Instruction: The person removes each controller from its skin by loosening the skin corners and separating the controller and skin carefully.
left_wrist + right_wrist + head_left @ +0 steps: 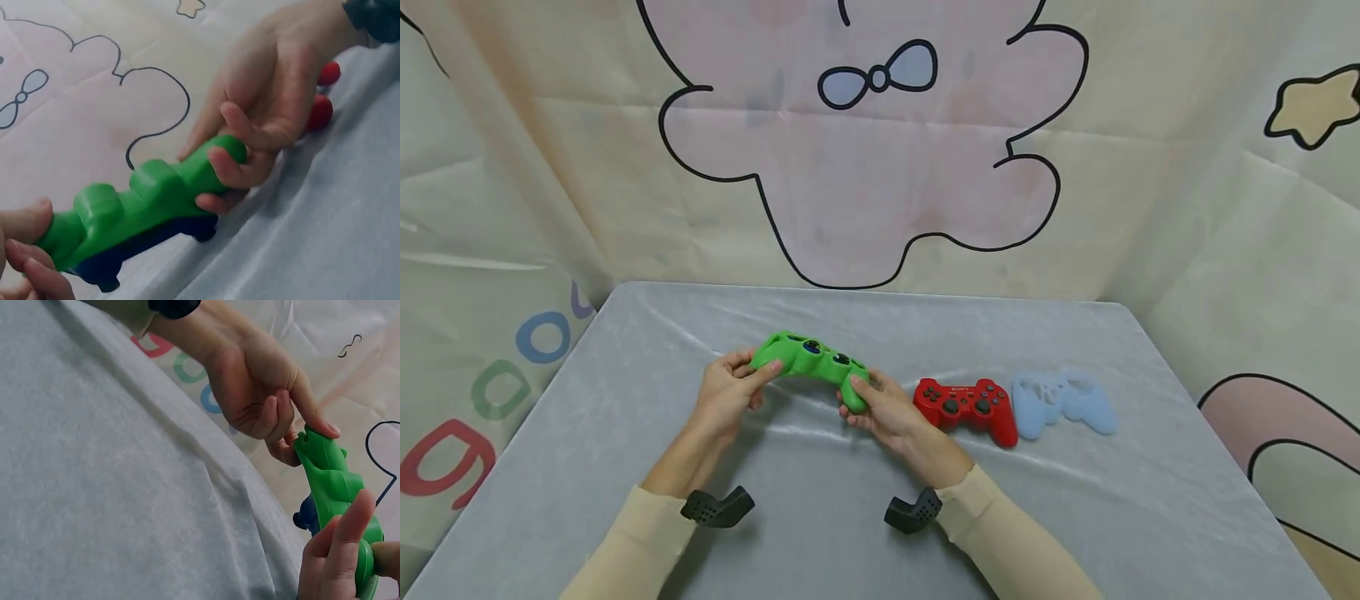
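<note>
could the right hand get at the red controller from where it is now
Probably yes. The red controller lies on the table just right of the right hand, with nothing between them. But that hand's fingers now grip the green controller, so it would have to let go first.

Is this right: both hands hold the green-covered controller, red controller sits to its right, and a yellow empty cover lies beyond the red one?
Not quite: the empty cover is light blue, not yellow, as the head view shows. The rest holds: the left hand and right hand both grip the green-covered controller, and the red controller sits to its right on the table.
</note>
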Tool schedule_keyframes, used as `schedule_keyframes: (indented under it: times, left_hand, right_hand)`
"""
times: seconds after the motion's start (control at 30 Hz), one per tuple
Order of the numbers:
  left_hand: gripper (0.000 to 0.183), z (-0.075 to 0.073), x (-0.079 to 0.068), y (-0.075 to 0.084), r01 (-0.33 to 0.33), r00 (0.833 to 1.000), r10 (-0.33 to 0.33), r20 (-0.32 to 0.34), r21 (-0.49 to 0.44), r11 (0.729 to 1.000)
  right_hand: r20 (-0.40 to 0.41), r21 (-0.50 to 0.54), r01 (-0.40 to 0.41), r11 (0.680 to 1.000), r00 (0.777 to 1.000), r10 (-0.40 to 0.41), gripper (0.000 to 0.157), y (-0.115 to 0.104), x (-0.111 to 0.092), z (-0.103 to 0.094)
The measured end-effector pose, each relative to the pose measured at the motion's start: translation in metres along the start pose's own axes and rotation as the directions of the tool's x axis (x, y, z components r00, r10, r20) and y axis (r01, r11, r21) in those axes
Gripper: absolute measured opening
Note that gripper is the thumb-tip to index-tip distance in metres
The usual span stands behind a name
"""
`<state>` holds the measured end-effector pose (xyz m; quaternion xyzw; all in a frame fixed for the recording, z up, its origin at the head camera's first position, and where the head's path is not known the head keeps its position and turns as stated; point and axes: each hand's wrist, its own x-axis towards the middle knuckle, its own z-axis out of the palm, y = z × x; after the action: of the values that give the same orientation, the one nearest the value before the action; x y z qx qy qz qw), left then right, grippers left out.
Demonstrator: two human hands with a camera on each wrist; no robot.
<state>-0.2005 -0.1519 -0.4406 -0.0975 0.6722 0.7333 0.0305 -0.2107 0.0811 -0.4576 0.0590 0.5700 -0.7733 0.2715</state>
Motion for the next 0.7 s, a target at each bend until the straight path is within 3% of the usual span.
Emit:
schedule_keyframes:
  times: [0.3,0.5,0.7]
  left_hand:
    - [0.040,-0.011,0.001,-0.001,0.130,0.984,-0.133,0.120,0.034,0.991]
    - [0.024,-0.013,0.000,-0.003,0.114,0.983,-0.120,0.136,0.048,0.992]
    - [0.022,-0.007,-0.001,0.002,0.065,0.994,-0.072,0.079,0.089,0.994]
  right_hand:
    - [-0.021,-0.022,0.039,0.999,0.999,-0.040,0.057,0.007,0.000,0.000]
    - [-0.030,-0.016,0.022,1.000,0.999,-0.023,0.059,0.006,0.001,0.000]
    - [-0.030,-0.019,0.026,0.999,0.999,-0.027,0.059,0.002,0.001,0.000]
